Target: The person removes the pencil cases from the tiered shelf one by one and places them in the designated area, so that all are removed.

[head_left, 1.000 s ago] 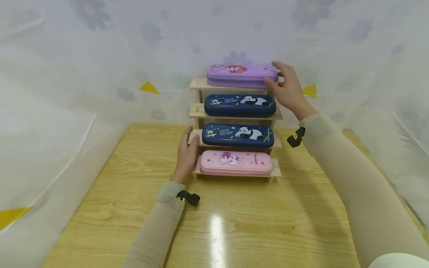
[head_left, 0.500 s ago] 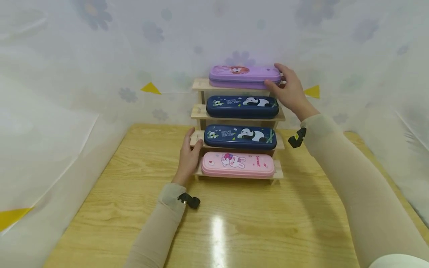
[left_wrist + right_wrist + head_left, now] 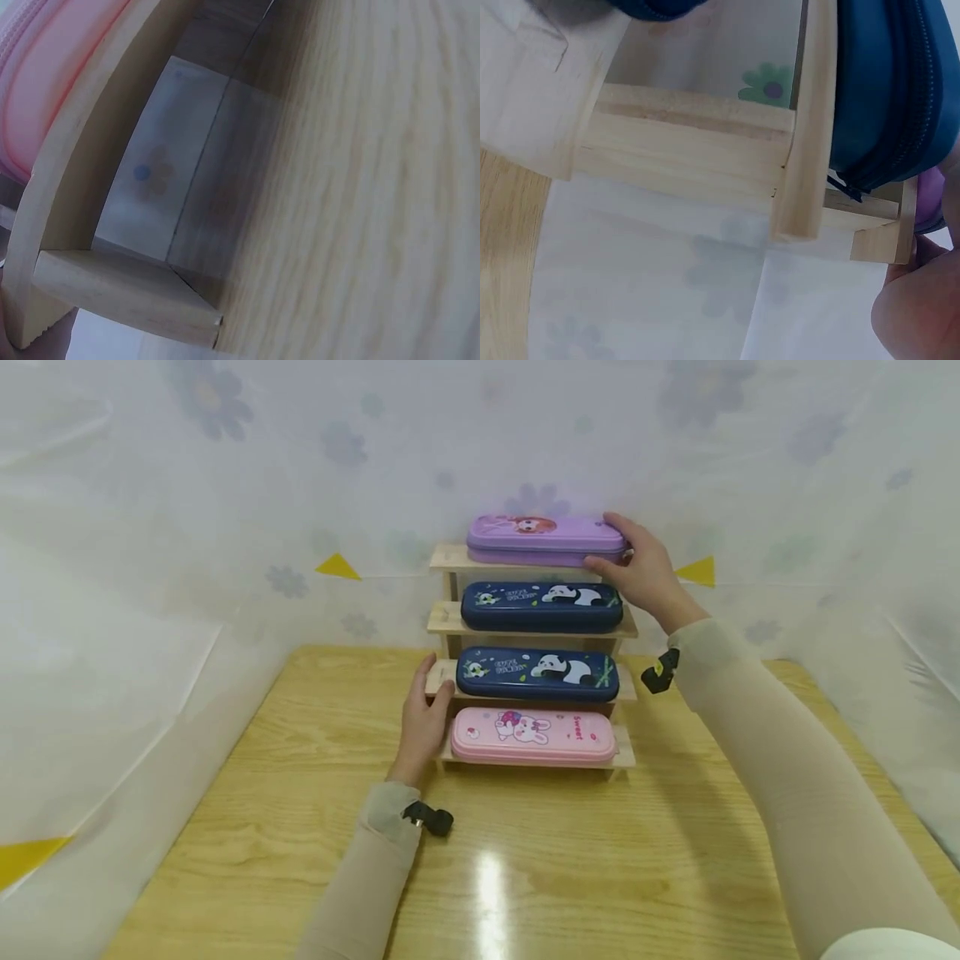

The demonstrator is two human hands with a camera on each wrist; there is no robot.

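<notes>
The purple case [image 3: 536, 537] was seen on the top board of the rack [image 3: 444, 617], with bare wood left showing at the board's left corner. Its right end was held by the right hand [image 3: 648, 577], the thumb set against the front face and the fingers laid over the top; between them only the case was spanned. The rack's left edge was held by the left hand [image 3: 422, 727], the third board's end being taken between thumb and forefinger, narrowly parted; how firmly it was gripped could not be told.

On the second board the upper blue case [image 3: 525, 610] was placed, and on the third the lower blue case [image 3: 510, 675], each printed with a panda and set in from the board's left edge. The pink case [image 3: 495, 742], marked with a rabbit, was carried on the lowest board, with bare wood left at the right edge.

The rack was stood near the middle of the far edge of the table [image 3: 285, 843]. Behind it the flowered cloth [image 3: 450, 435] was hung, and black clips [image 3: 429, 818] were worn at both cuffs.
</notes>
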